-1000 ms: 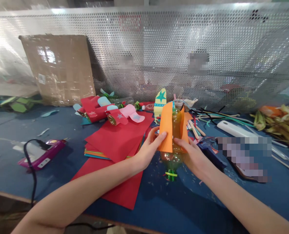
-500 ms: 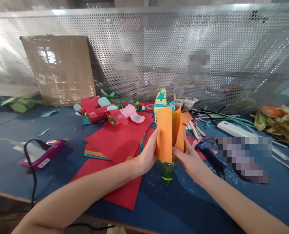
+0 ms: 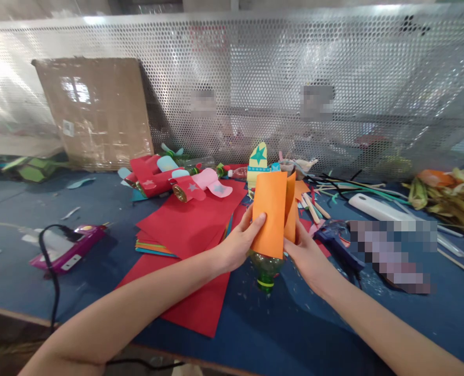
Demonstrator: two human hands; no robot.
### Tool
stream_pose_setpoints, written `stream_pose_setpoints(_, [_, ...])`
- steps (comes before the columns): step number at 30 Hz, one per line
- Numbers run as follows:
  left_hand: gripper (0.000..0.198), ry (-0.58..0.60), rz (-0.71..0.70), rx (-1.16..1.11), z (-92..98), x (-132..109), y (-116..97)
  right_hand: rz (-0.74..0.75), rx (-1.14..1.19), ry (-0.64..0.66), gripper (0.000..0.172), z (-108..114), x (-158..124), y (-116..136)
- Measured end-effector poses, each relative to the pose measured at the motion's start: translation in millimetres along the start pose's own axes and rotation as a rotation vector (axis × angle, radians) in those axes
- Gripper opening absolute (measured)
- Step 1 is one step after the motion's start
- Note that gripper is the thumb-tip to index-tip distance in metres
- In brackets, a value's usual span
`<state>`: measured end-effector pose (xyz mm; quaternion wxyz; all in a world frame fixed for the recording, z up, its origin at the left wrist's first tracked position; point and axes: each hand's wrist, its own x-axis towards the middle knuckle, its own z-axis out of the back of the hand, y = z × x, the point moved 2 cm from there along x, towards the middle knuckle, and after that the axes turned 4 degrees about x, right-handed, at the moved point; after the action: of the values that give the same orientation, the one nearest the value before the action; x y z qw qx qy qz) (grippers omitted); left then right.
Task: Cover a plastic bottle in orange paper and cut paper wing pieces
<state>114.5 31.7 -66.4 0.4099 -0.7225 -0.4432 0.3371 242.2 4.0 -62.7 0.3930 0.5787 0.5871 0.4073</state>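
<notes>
An orange paper sheet (image 3: 270,214) is curled around a green plastic bottle (image 3: 268,266), whose yellow-ringed neck points down toward me. My left hand (image 3: 242,237) grips the paper from the left, its thumb pressed on the front face. From the right, my right hand (image 3: 304,256) holds the other edge of the paper, fingers partly hidden behind it. The two paper edges stand apart on the right side, leaving a gap. Most of the bottle is hidden by the paper.
Red paper sheets (image 3: 193,219) lie left of my hands. Behind them are several paper-wrapped bottles (image 3: 153,175). A purple power strip (image 3: 71,250) with a black cable is at left; a blue glue gun (image 3: 339,248) and a white tool (image 3: 377,211) lie right. A cardboard panel (image 3: 94,115) leans behind.
My left thumb has moved onto the front of the orange paper. The front flap has shifted right, covering more of the bottle and narrowing the gap.
</notes>
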Motion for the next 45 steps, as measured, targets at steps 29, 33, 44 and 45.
stream_pose_setpoints(29, [0.058,0.143,0.28,-0.122,4.8,2.6,-14.6,0.023,0.05,0.034,0.045,9.7,2.7,18.9])
stream_pose_setpoints(33, [0.065,0.179,0.286,-0.121,7.3,2.0,-16.1,0.008,0.055,-0.16,0.055,16.3,9.2,34.7])
stream_pose_setpoints(44, [0.06,0.337,0.534,0.115,27.5,7.0,-21.5,0.454,-0.631,0.056,0.066,56.3,27.9,72.6])
stream_pose_setpoints(45, [0.059,0.363,0.588,0.144,30.1,6.4,-22.2,0.44,-0.669,0.138,0.063,56.9,25.9,74.2])
